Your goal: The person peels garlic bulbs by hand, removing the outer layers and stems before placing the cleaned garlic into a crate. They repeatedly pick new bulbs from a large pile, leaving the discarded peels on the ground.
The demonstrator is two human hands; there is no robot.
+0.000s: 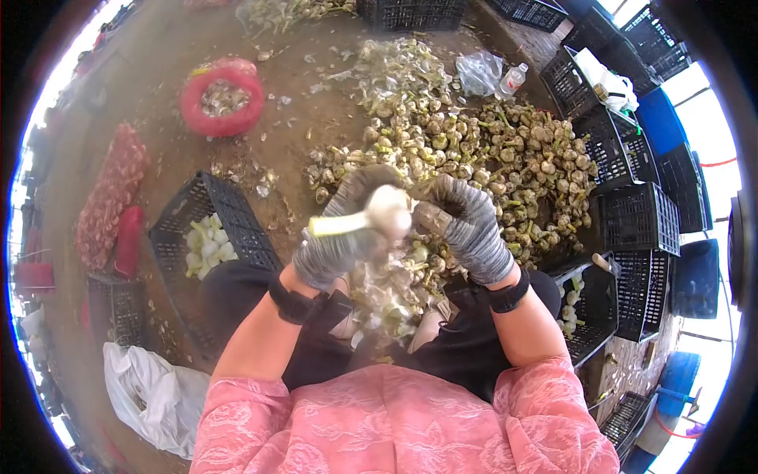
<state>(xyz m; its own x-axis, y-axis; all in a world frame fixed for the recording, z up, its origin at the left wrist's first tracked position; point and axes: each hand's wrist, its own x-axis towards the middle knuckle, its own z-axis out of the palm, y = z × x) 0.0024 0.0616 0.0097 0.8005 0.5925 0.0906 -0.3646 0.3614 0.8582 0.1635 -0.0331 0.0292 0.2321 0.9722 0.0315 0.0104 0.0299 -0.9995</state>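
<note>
A white, peeled garlic bulb (388, 212) with a pale green stem pointing left lies in my left hand (341, 237), which wears a grey glove. The bulb is slightly blurred. Just right of it is my right hand (472, 225), also gloved, its fingers curled and pinched together near the bulb; whatever they hold is too small to make out. Beyond both hands spreads a large heap of unpeeled garlic bulbs (525, 162). Loose garlic skins (383, 296) lie below my hands, between my legs.
A black crate (241, 217) with white bulbs stands at the left, another crate (604, 316) at the right. Farther off are a red mesh bag (189, 103), a plastic bottle (513, 79), stacked black crates (636, 209) and a white sack (158, 399).
</note>
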